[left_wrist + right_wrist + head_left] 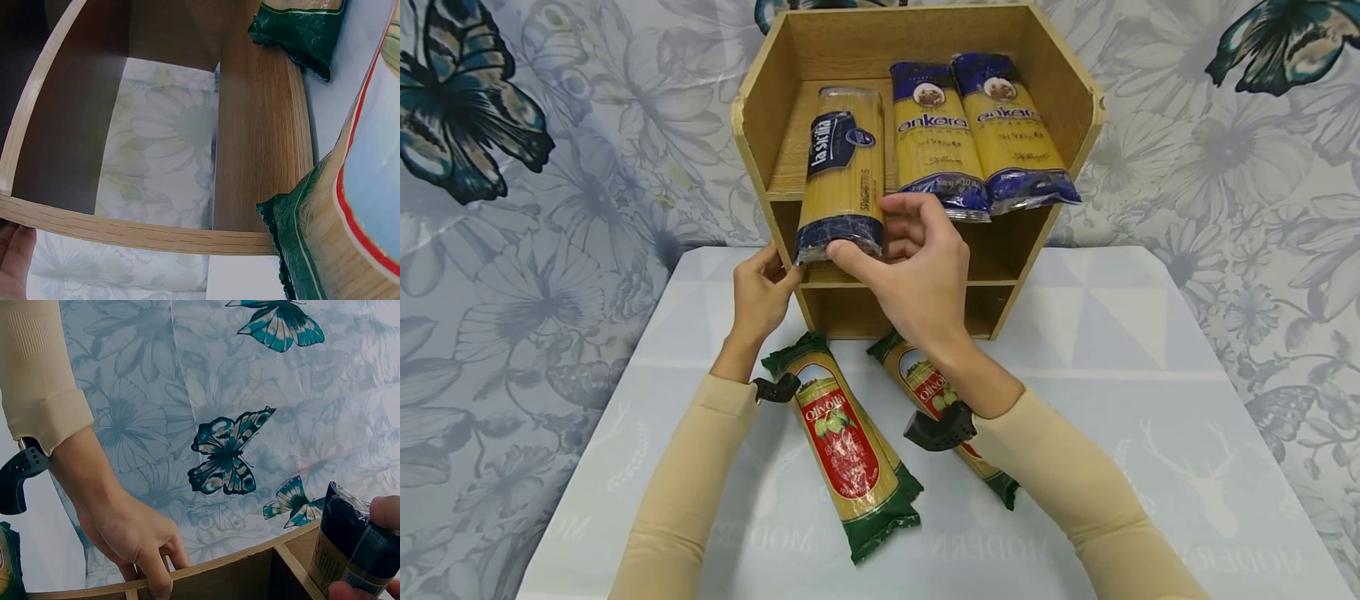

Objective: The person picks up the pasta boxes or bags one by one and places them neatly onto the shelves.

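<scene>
My right hand (925,279) pinches the lower end of a spaghetti pack (842,175) with a dark blue label, thumb on one side and fingers on the other. The pack lies on the upper left of a wooden shelf unit (917,33), its near end jutting past the board. In the right wrist view, the pack's dark end (362,544) sits between thumb and fingers. My left hand (762,292) grips the unit's left side panel, fingers over its edge, as the right wrist view also shows of the left hand (134,531).
Two yellow-and-blue ankara pasta packs (936,137) lie side by side at the shelf's upper right. Green-ended Olivoila packs (842,442) lie on the table (1097,467) before the unit, with another Olivoila pack (917,375) partly under my right wrist. Butterfly-patterned cloth (587,150) hangs behind.
</scene>
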The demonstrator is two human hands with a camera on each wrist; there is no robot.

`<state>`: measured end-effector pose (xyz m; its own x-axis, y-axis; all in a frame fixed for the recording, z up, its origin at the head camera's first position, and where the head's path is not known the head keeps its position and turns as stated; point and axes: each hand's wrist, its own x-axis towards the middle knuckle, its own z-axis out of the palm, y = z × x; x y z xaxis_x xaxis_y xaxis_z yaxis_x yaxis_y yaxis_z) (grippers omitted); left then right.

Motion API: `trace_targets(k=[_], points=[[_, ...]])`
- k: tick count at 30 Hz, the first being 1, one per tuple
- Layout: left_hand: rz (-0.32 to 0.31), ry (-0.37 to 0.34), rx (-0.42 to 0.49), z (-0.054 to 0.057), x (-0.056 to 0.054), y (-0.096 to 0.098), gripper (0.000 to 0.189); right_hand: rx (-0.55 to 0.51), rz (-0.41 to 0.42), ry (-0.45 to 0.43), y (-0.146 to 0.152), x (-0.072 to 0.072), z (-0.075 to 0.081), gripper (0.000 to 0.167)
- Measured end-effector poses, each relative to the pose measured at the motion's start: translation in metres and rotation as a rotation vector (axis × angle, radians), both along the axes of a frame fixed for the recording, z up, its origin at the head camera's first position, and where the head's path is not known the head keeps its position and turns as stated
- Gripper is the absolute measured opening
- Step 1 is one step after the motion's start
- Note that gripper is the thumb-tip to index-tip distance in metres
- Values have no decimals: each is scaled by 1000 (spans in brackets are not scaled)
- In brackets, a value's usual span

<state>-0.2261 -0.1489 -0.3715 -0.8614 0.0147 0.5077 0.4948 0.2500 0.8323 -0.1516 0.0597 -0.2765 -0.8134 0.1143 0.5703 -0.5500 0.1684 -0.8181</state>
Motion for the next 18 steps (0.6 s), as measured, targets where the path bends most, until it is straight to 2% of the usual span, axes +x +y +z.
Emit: trace_targets(k=[5, 18], points=[[1, -4, -4, 0, 1, 1, 39, 10, -56, 11, -1, -5, 0, 52], [1, -4, 5, 0, -1, 1, 38, 44, -192, 110, -1, -19, -2, 45]])
